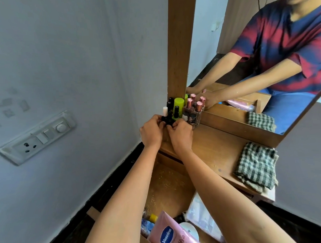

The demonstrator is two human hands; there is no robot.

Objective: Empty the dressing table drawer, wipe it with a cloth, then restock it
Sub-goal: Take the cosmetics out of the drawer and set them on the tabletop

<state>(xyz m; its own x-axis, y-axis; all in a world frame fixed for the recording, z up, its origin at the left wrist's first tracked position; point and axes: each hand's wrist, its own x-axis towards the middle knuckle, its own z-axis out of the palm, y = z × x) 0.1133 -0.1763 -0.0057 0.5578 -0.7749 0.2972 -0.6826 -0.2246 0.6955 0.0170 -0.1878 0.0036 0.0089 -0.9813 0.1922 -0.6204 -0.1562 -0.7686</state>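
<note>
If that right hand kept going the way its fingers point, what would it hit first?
The right hand is pinching small black bottles; straight beyond them, probably the lime-green plastic cylinder, though depth is unclear.

Open wooden drawer, bottom centre, holds a pink tube; folded checked cloth lies right; bottles stand mid-frame.

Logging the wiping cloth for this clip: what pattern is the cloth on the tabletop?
The cloth is green-and-white checked; head view shows it best.
</note>
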